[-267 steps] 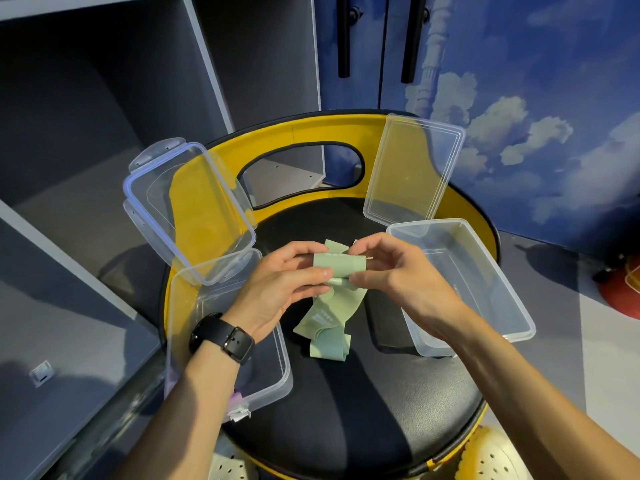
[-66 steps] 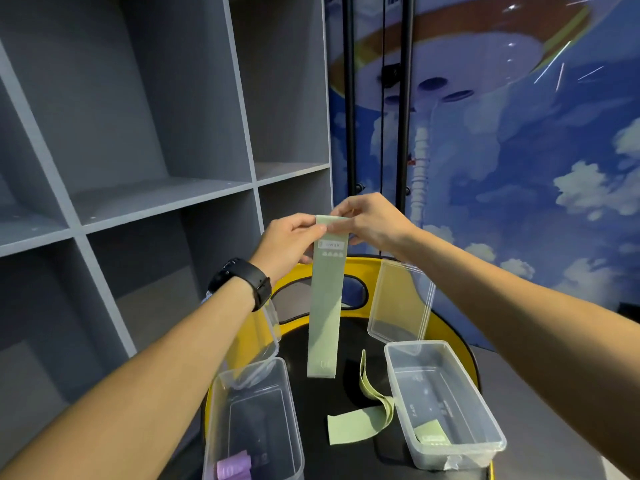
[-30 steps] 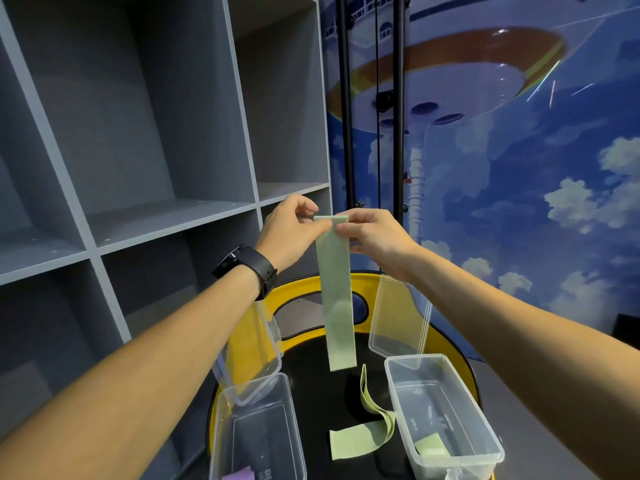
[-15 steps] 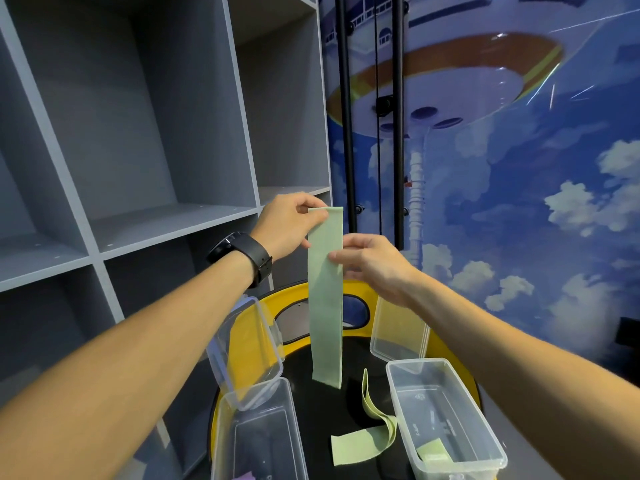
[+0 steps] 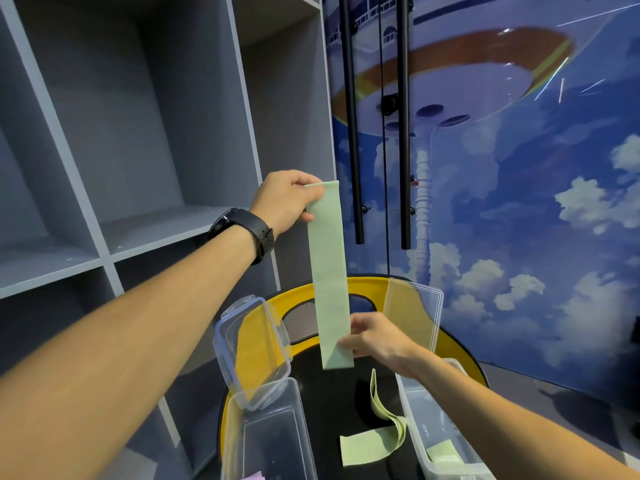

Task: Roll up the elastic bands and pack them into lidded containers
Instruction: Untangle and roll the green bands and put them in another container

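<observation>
A long pale green elastic band (image 5: 329, 275) hangs straight down in front of me. My left hand (image 5: 289, 200) pinches its top end, raised at shelf height. My right hand (image 5: 375, 336) pinches the band near its bottom end, above the stool. A second green band (image 5: 375, 434) lies loose on the black seat. The clear container on the right (image 5: 408, 403) holds a rolled green band (image 5: 445, 452). The clear container on the left (image 5: 294, 403) shows a bit of purple at the frame's bottom edge.
A round black stool with a yellow backrest (image 5: 367, 284) carries everything. One clear lid with a blue seal (image 5: 252, 344) leans over the left container, another clear lid (image 5: 414, 313) leans on the backrest. Grey shelving (image 5: 138, 216) stands left, a blue mural door with black handles behind.
My right hand slid down the hanging band from its top to near its bottom end. My left hand kept hold of the top end.
</observation>
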Motion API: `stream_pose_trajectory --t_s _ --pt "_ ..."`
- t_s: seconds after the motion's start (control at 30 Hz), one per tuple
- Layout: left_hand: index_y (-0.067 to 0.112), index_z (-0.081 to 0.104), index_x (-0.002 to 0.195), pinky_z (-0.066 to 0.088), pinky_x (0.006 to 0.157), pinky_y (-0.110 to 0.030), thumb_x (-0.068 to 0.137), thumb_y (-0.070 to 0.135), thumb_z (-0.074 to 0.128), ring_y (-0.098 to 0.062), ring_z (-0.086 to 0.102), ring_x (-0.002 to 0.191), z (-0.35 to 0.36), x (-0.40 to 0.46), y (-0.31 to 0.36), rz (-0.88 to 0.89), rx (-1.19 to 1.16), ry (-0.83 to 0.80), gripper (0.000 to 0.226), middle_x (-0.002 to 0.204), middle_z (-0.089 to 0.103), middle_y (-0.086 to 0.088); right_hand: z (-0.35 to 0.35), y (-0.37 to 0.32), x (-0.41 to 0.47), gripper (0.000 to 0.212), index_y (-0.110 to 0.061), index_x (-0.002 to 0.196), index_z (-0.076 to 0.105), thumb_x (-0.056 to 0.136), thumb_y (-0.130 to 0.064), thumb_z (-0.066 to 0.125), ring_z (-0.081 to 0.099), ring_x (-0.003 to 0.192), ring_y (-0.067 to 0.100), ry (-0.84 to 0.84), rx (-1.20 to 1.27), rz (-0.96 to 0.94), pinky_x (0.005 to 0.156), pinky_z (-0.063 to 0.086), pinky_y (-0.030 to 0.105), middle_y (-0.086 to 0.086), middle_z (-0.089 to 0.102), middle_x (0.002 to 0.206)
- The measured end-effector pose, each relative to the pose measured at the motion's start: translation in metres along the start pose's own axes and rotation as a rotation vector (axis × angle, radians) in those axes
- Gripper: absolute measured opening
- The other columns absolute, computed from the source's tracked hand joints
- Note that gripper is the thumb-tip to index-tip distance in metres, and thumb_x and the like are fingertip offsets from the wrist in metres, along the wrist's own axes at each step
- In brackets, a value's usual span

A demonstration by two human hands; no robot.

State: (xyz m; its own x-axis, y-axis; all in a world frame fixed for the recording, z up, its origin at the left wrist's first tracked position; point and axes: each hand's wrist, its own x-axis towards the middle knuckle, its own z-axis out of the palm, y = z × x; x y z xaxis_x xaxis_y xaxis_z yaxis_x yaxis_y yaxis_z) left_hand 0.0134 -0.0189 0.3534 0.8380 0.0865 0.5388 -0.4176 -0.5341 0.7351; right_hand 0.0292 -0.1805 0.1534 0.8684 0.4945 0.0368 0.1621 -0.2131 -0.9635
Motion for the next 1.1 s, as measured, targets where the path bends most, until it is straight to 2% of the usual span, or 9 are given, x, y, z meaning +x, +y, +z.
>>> stream_pose_trajectory --t_s 0.13,0.37,0.57,0.63,0.7,0.77,0.93,1.03,1.1 --pt "0.019 0.068 0.091 0.060 0.078 -0.038 0.090 0.019 0.064 -0.018 0.066 0.082 -0.002 0.006 0.000 -0.022 -0.032 0.026 0.004 0.097 0.066 -0.002 0.003 0.019 -0.001 0.025 -0.004 0.109 0.065 0.084 -0.005 0.070 0.066 0.103 0.025 -0.006 -0.036 0.074 0.083 0.058 0.027 0.011 0.067 0.113" --pt "0.015 0.066 0.097 0.060 0.072 -0.032 0.091 0.017 0.063 -0.018 0.066 0.084 -0.003 0.002 -0.009 -0.046 -0.008 0.058 0.007 0.100 0.066 -0.005 -0.008 0.022 -0.005 0.016 -0.013 0.101 0.063 0.088 -0.005 0.065 0.068 0.094 0.020 0.026 -0.021 0.089 0.075 0.057 0.022 0.006 0.066 0.105" --pt "0.017 0.056 0.121 0.046 0.044 -0.009 0.091 0.010 0.054 -0.024 0.064 0.075 -0.016 -0.015 -0.049 -0.099 0.168 0.107 0.031 0.104 0.061 -0.005 -0.040 -0.006 0.001 0.011 -0.005 0.096 0.068 0.094 -0.006 0.057 0.064 0.098 0.024 0.305 0.139 0.029 0.068 0.055 0.024 0.012 0.067 0.102" --pt "0.018 0.057 0.122 0.045 0.042 -0.011 0.092 0.012 0.050 -0.027 0.066 0.068 -0.021 -0.028 -0.072 -0.160 0.256 0.151 0.031 0.105 0.062 -0.006 -0.050 -0.022 0.003 0.010 -0.005 0.092 0.068 0.092 -0.007 0.058 0.065 0.099 0.024 0.382 0.196 -0.028 0.072 0.058 0.028 0.013 0.067 0.102" --pt "0.019 0.059 0.120 0.052 0.049 -0.019 0.093 0.016 0.051 -0.029 0.068 0.073 -0.022 -0.044 -0.096 -0.255 0.310 0.152 0.028 0.108 0.062 -0.005 -0.057 -0.041 0.003 0.010 -0.006 0.092 0.067 0.092 -0.009 0.058 0.066 0.097 0.021 0.421 0.207 -0.108 0.074 0.059 0.029 0.011 0.068 0.099" --pt "0.021 0.063 0.113 0.057 0.057 -0.029 0.092 0.018 0.053 -0.025 0.066 0.079 -0.020 -0.063 -0.121 -0.361 0.316 0.116 0.023 0.107 0.063 -0.004 -0.060 -0.060 0.005 0.010 -0.007 0.094 0.067 0.093 -0.010 0.058 0.066 0.094 0.019 0.445 0.197 -0.184 0.076 0.059 0.029 0.008 0.067 0.095" --pt "0.021 0.058 0.093 0.053 0.057 -0.029 0.095 0.021 0.047 -0.017 0.061 0.059 -0.001 -0.110 -0.163 -0.582 0.331 -0.151 0.011 0.079 0.061 -0.002 -0.056 -0.100 0.014 0.012 -0.008 0.100 0.069 0.092 -0.013 0.063 0.066 0.088 0.016 0.449 0.177 -0.312 0.076 0.059 0.028 0.004 0.069 0.092" --pt "0.013 0.056 0.091 0.049 0.057 -0.025 0.095 0.016 0.047 -0.012 0.067 0.067 0.013 -0.133 -0.171 -0.708 0.167 -0.339 0.010 0.087 0.066 -0.007 -0.049 -0.116 0.017 0.013 -0.008 0.103 0.069 0.092 -0.014 0.065 0.066 0.086 0.014 0.413 0.191 -0.363 0.071 0.059 0.022 0.002 0.068 0.091" --pt "0.016 0.057 0.100 0.047 0.054 -0.019 0.094 0.015 0.049 -0.013 0.067 0.076 0.020 -0.144 -0.172 -0.757 0.098 -0.440 0.010 0.096 0.068 -0.009 -0.044 -0.121 0.019 0.012 -0.010 0.101 0.070 0.091 -0.015 0.066 0.066 0.090 0.017 0.377 0.178 -0.372 0.078 0.059 0.028 0.003 0.068 0.092"
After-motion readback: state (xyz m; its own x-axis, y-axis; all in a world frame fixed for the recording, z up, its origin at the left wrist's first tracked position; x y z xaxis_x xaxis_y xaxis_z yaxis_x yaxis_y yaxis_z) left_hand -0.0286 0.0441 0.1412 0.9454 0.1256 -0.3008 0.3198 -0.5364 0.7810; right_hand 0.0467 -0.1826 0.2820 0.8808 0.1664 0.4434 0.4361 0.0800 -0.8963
